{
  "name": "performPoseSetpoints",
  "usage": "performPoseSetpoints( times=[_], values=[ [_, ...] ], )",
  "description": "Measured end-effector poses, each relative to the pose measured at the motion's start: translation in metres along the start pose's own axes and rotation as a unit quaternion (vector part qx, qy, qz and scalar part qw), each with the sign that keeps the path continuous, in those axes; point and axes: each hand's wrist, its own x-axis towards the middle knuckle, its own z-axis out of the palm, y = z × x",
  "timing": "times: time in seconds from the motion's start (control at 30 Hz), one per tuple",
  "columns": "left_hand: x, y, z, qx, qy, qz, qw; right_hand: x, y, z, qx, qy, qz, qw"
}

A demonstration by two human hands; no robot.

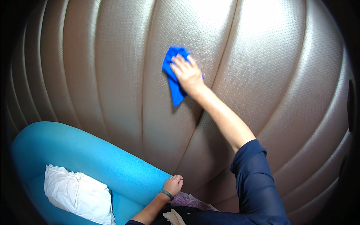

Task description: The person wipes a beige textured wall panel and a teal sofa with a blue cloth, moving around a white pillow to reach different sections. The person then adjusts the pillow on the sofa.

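My right hand (189, 74) presses a blue cloth (174, 87) flat against a padded wall (121, 73) covered in shiny, dimpled beige-brown leather-like material with vertical channels. The fingers spread over the upper part of the cloth, and a pointed corner hangs below the palm. Lower down, my left hand (173, 184) is curled over the near end of a turquoise sofa's rounded backrest (112, 157). A dark bangle circles that wrist.
A crumpled white pillow (78, 194) lies on the sofa at lower left. Patterned purple fabric (192, 201) shows beside my left wrist. A beige piece of cloth (174, 217) is at the bottom edge, against dark clothing. Bright glare covers the wall's upper right.
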Motion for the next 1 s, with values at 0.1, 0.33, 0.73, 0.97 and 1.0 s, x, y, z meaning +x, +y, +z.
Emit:
performPoseSetpoints(
  times=[0.1,0.33,0.73,0.97,1.0],
  values=[
    [-0.003,-0.001,-0.001,-0.002,-0.016,0.000,1.000,-0.033,-0.041,-0.015,0.047,-0.141,-0.024,0.989],
    [0.001,0.001,-0.002,-0.008,0.002,0.014,1.000,-0.049,-0.013,-0.039,0.003,-0.086,0.009,0.996],
    [0.049,0.034,-0.013,-0.015,0.046,0.045,0.998,-0.112,-0.045,-0.033,0.074,-0.049,0.049,0.995],
    [0.032,0.013,0.007,0.003,0.050,0.003,0.999,-0.132,-0.088,-0.010,0.176,-0.173,-0.081,0.966],
    [0.032,0.005,0.004,0.017,0.069,-0.003,0.998,-0.108,-0.083,-0.001,0.155,-0.132,-0.071,0.977]
  ],
)
